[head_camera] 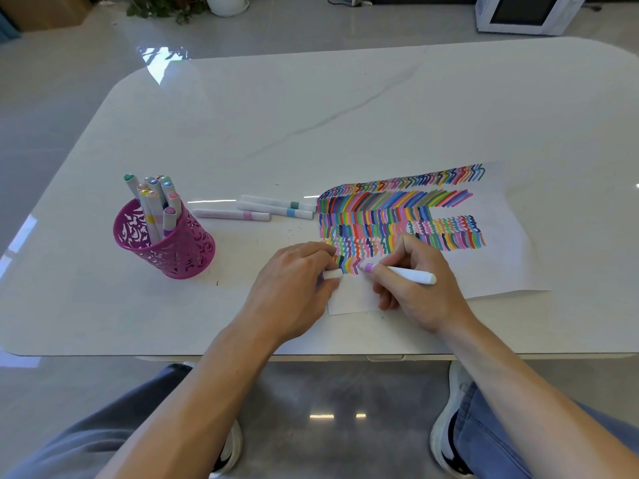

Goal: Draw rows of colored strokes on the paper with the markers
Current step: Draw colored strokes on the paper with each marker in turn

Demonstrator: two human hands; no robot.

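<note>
A white sheet of paper (501, 267) lies on the table's right half, covered with several rows of colored strokes (397, 216). My right hand (418, 288) grips a white marker (404, 273) with a purple band, its tip touching the paper at the end of the lowest row. My left hand (294, 288) rests on the paper's left corner and holds a small white cap (332, 274) in its fingers.
A pink perforated cup (166, 243) with several markers stands at the left. Three capped markers (273, 207) lie on the white marble table (311, 115) between the cup and the paper. The table's front edge is close below my hands.
</note>
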